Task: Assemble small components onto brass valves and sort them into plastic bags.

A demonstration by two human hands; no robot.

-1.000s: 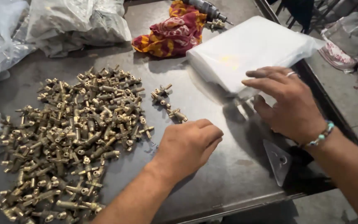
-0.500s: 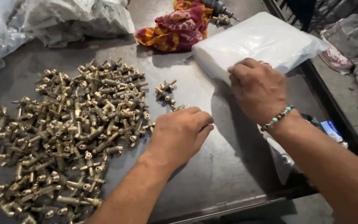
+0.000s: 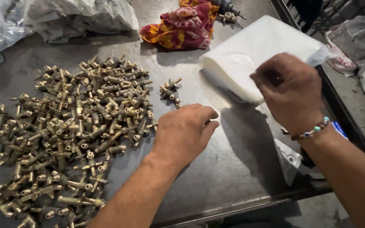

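A wide heap of small brass valve fittings (image 3: 68,131) covers the left of a dark metal table (image 3: 233,169). A few loose fittings (image 3: 170,89) lie apart, just beyond my left hand (image 3: 184,133), which rests palm down on the table with fingers curled near them; what is under it is hidden. My right hand (image 3: 290,90), with a beaded bracelet on the wrist, hovers over the near corner of a white stack of thin plastic bags (image 3: 254,55), fingertips pinched at its edge. Whether it grips a bag is unclear.
A red and yellow patterned cloth (image 3: 180,25) lies at the back, with a metal tool (image 3: 229,8) beside it. Crumpled clear plastic bags (image 3: 64,17) pile at the back left. The table's right edge (image 3: 339,122) drops to a floor with more plastic.
My right hand has moved up and left onto the near corner of the white bag stack. My left hand has stayed almost in place beside the loose fittings.
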